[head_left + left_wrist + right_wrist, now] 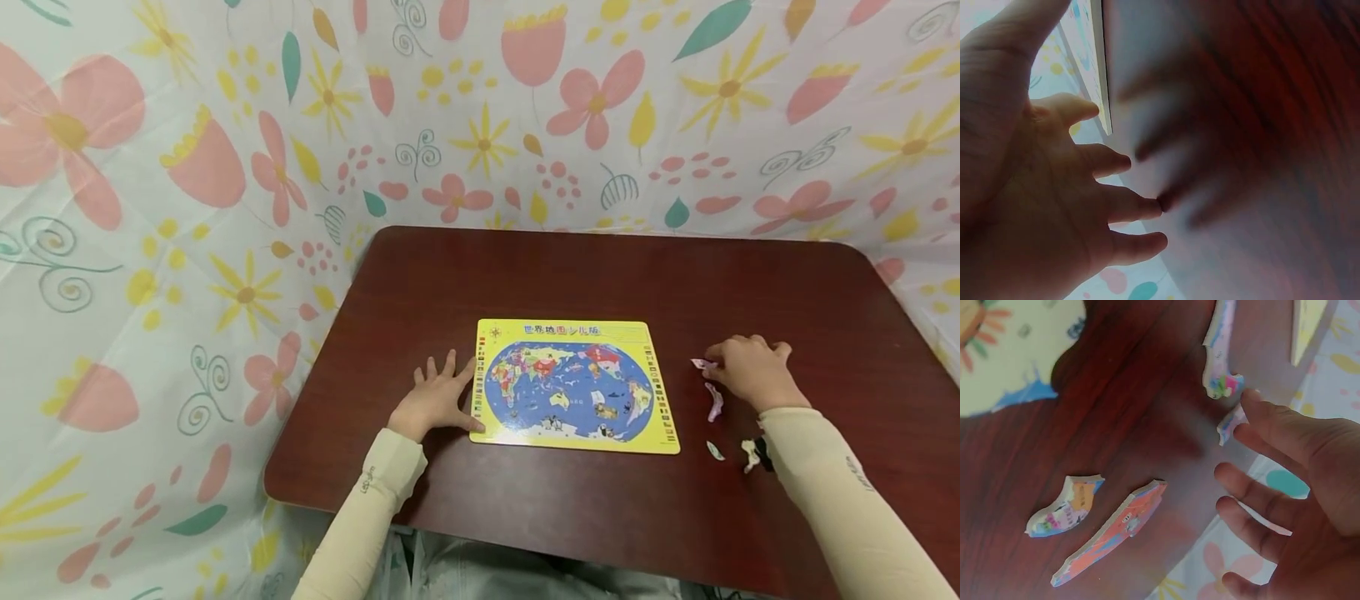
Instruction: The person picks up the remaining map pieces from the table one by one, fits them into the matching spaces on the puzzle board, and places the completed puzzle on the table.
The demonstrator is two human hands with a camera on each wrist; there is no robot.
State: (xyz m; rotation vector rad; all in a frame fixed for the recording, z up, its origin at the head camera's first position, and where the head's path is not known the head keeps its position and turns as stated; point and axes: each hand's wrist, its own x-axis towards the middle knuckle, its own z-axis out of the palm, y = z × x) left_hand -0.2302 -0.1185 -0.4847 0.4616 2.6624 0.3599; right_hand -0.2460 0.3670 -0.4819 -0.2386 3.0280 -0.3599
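A yellow-bordered world map puzzle (576, 335) lies flat on the brown table. My left hand (435, 400) is spread beside its left edge, thumb and forefinger at the border; in the left wrist view the fingers (1135, 203) are straight and apart. To the right of the board, my right hand (753, 371) pinches a small pale puzzle piece (1229, 425) between thumb and forefinger, the other fingers loosely bent. Close by its fingertips in the right wrist view lies a long pinkish-purple piece (1219, 359).
Nearer the front lie a small greenish-white piece (715, 451) and a cream piece (751, 456), partly by the right sleeve. The right wrist view also shows an orange piece (1110, 531), a curved multicoloured piece (1069, 509) and a large cream piece (1016, 350). Floral cloth (487, 100) hangs behind the table.
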